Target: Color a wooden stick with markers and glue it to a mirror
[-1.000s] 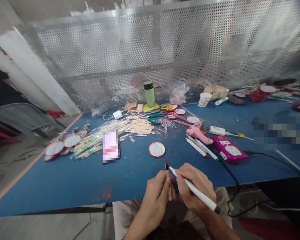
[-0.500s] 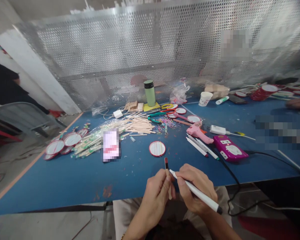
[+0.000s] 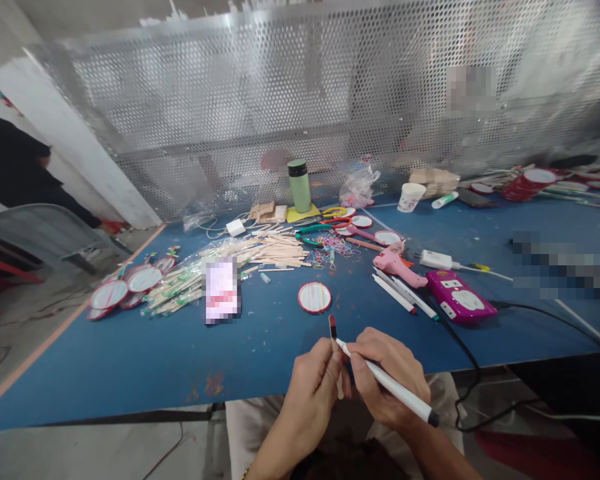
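Just off the blue table's near edge, your left hand pinched a thin wooden craft stick with a dark red tip, upright. Your right hand curled shut around a white marker pen, its tip touching the stick.

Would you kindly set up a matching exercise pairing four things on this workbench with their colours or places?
Things:
1. flask
2. glue gun
3. power strip
4. marker

Descriptions:
A. purple, cable running off the table edge
B. held in the right hand
C. green, upright near the mesh screen
D. pink, lying beside white pens

Pairs: 1-C, 2-D, 3-A, 4-B
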A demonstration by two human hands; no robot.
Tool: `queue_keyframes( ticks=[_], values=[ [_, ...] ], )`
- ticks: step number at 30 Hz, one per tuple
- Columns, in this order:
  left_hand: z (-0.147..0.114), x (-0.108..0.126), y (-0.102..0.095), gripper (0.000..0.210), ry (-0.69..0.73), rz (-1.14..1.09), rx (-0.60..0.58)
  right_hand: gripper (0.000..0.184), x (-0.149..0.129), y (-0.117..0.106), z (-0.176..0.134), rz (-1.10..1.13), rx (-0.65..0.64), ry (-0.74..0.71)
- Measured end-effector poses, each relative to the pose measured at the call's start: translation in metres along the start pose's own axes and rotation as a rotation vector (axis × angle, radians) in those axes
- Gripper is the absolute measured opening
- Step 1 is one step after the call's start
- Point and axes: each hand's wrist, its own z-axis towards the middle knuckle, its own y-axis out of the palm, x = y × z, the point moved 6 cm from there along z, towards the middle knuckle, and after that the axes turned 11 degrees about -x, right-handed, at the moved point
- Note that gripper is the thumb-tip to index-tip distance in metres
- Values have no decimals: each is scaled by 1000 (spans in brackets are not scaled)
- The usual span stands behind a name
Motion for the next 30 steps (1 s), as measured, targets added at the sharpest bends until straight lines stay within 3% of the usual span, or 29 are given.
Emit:
queue_keyframes(
  ticks=[4,10,14,17,20,23,27,30],
  values=[
    [0,-1,-1,40,2,-18,3,22,-2,-1,1,30,-12,-25],
    [1,-2,0,42,-18,-34,2,27,13,-26,-9,-81,178,66],
    [0,-5,-1,44,-19,-51,15,23,24,-39,-15,-183,62,43],
    [0,-9,-4,43,-26,-62,38,23,35,-43,-21,-190,-127,68],
    [1,-11,-6,45,-23,-64,37,39,40,-47,-26,-208,-332,63],
    [2,-12,-7,47,-33,-67,38,51,40,-56,-24,-220,-451,58],
    [2,-13,-8,50,-52,-80,47,52,47,-64,-21,-100,-540,161],
    [2,-16,-8,50,-63,-86,54,38,55,-66,-19,-93,-466,231]
  ],
)
